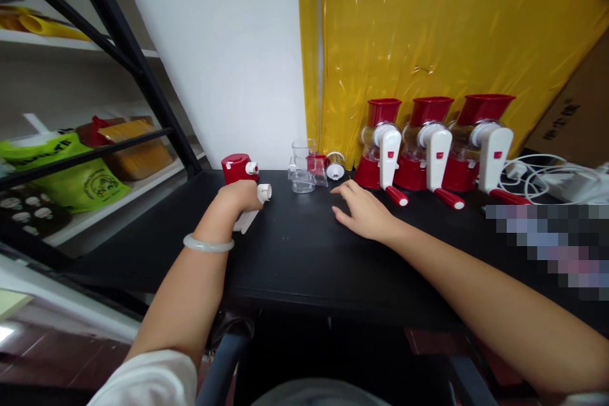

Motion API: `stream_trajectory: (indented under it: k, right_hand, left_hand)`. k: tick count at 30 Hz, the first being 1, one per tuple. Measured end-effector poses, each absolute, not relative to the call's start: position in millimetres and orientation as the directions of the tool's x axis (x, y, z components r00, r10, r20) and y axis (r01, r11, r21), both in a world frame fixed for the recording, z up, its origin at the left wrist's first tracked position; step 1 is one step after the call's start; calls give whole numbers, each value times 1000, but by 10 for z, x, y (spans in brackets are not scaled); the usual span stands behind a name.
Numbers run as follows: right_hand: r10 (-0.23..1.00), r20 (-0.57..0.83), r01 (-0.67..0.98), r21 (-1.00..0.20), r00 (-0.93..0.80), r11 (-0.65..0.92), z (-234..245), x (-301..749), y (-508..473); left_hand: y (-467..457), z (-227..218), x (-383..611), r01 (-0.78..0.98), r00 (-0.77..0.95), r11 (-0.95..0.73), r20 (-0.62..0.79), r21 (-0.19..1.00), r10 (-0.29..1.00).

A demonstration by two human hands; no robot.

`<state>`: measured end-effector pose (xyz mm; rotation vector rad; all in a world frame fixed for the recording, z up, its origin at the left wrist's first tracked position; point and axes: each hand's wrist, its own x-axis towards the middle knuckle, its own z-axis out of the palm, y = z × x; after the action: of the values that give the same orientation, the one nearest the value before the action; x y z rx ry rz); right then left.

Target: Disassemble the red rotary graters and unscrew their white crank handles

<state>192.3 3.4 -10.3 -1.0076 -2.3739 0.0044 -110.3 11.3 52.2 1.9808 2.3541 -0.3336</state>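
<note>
My left hand (241, 195) is closed on a white crank handle (246, 222), whose round hub sticks out past the fingers; most of its grip is hidden. Just behind that hand stands a red base (236, 167) with a white knob on its side. At the table's middle is a clear plastic housing (303, 181), upright. A small red part (316, 163) shows behind it, beside a metal grater drum (335, 167) with a white end. My right hand (359, 208) hovers over or rests on the tabletop in front of the drum, fingers apart and holding nothing.
Three assembled red-and-white rotary graters (382, 139) stand in a row at the right, cranks facing me. Beyond them lie white cables (537, 171). The black table (295, 266) meets a wall and yellow wrapping (404, 25). A shelf rack (166, 108) rises at left.
</note>
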Motion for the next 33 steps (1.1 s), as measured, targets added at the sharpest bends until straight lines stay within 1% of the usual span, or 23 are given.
stream_trajectory:
  k: [6, 9, 12, 14, 16, 18, 20, 22, 24, 26, 28, 30, 33]
  right_hand:
    - [668, 487, 669, -208, -562, 714, -123, 1925, 55]
    - [669, 484, 670, -206, -563, 713, -127, 1922, 56]
    - [674, 483, 676, -206, -559, 708, -126, 1916, 51]
    - [675, 481, 676, -208, -560, 707, -125, 1915, 49]
    - [671, 482, 672, -206, -563, 712, -122, 1918, 52]
    - [665, 488, 672, -195, -566, 714, -118, 1926, 57]
    - [661, 496, 679, -179, -563, 712, -111, 1936, 64]
    - [660, 500, 688, -162, -561, 707, -101, 1940, 67]
    - [660, 498, 697, -142, -563, 702, -92, 1936, 64]
    - [662, 487, 705, -125, -569, 698, -84, 1926, 56]
    - [667, 473, 708, -120, -575, 696, -78, 1914, 47]
    - [674, 458, 708, -125, -580, 695, -74, 1908, 40]
    - [680, 447, 712, -126, -581, 691, -67, 1909, 36]
  left_hand:
    - [164, 471, -1151, 979, -156, 131, -160, -154, 975]
    - [156, 478, -1149, 977, -168, 145, -141, -159, 976]
    - [144, 485, -1144, 976, -194, 182, -99, -122, 976]
    - [146, 474, -1145, 979, -185, 183, -19, -87, 982]
    - [152, 446, -1139, 988, -134, 142, 132, -53, 982]
    - [156, 408, -1105, 998, -54, 60, 298, -11, 953]
    - [156, 369, -1027, 998, 17, -39, 408, 46, 913]
    - [169, 343, -904, 987, 59, -123, 468, 108, 882]
    - [212, 338, -762, 967, 51, -157, 450, 202, 891]
    - [298, 355, -630, 938, 4, -142, 401, 316, 916]
    - [425, 385, -532, 883, -59, -106, 331, 458, 942]
    - [577, 412, -474, 800, -125, -87, 306, 594, 944]
    - [798, 422, -445, 713, -97, -168, 333, 681, 938]
